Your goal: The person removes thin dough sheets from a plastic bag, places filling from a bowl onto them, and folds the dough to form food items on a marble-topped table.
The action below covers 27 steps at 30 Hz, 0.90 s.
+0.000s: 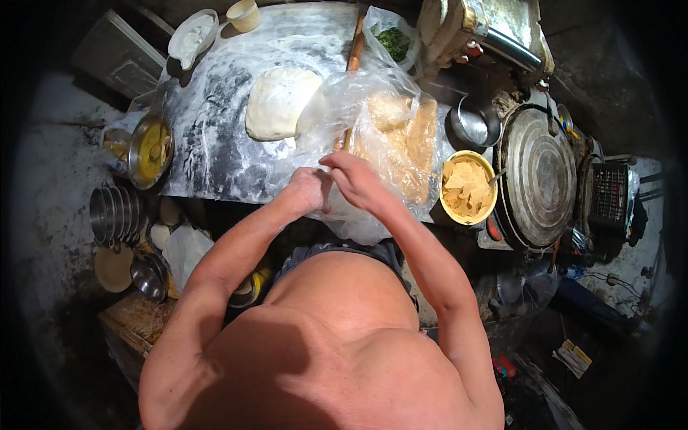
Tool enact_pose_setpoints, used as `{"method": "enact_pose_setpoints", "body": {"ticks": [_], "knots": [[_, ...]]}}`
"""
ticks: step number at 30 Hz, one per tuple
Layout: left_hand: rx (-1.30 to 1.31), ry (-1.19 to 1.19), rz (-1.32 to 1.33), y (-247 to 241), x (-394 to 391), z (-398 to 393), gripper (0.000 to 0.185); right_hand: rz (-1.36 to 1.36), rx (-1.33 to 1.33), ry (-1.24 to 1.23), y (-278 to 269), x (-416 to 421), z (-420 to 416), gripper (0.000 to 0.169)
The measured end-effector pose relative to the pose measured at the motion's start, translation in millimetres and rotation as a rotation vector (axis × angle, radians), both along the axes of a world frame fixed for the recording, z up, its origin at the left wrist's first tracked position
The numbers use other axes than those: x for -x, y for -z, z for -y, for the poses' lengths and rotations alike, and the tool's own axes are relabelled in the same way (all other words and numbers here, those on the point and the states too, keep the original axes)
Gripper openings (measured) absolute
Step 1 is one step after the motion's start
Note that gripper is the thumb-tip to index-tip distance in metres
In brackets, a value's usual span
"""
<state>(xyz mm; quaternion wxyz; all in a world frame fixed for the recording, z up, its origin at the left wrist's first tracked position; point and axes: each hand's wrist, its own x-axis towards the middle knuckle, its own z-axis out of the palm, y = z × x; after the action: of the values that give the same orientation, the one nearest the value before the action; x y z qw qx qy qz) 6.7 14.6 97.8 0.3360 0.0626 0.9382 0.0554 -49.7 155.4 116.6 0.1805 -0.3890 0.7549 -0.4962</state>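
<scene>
My left hand (310,189) is closed on a bunch of clear plastic bag (336,105) at the front edge of a floured table (209,118). Right beside it, my right hand (356,180) pinches the same thin plastic, its fingertips reaching over towards the left. The bag spreads up the table and hangs below my hands. Beneath and beside the plastic is a tan slab (427,137), its material unclear through the film. A wooden rolling pin (355,51) runs partly under the bag. Left of the bag rests a thick piece of white dough (282,102).
A bowl of yellow liquid (152,148) stands at the left edge. On the right are a yellow tub of tan paste (466,185), a metal pot (474,122) and a large round griddle (539,177). Flour (194,35) and bagged greens (393,43) sit at the back.
</scene>
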Motion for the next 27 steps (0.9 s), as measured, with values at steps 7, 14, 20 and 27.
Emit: {"method": "enact_pose_setpoints", "body": {"ticks": [7,14,20,27], "knots": [[-0.046,0.031,-0.061,4.2,-19.7,18.5,0.042,-0.169,-1.090,-0.159,48.2,-0.4,-55.5,0.022],[-0.311,-0.052,-0.396,31.8,-5.5,-31.8,0.027,-0.168,-1.162,0.050,58.6,-14.3,-116.0,0.019],[-0.374,0.089,-0.491,73.1,15.9,-66.1,0.059,0.226,-0.588,0.684,102.4,4.4,-125.7,0.024],[-0.424,0.106,-0.546,71.8,26.5,-47.4,0.068,0.720,-0.136,0.824,88.5,1.1,-122.0,0.024]]}}
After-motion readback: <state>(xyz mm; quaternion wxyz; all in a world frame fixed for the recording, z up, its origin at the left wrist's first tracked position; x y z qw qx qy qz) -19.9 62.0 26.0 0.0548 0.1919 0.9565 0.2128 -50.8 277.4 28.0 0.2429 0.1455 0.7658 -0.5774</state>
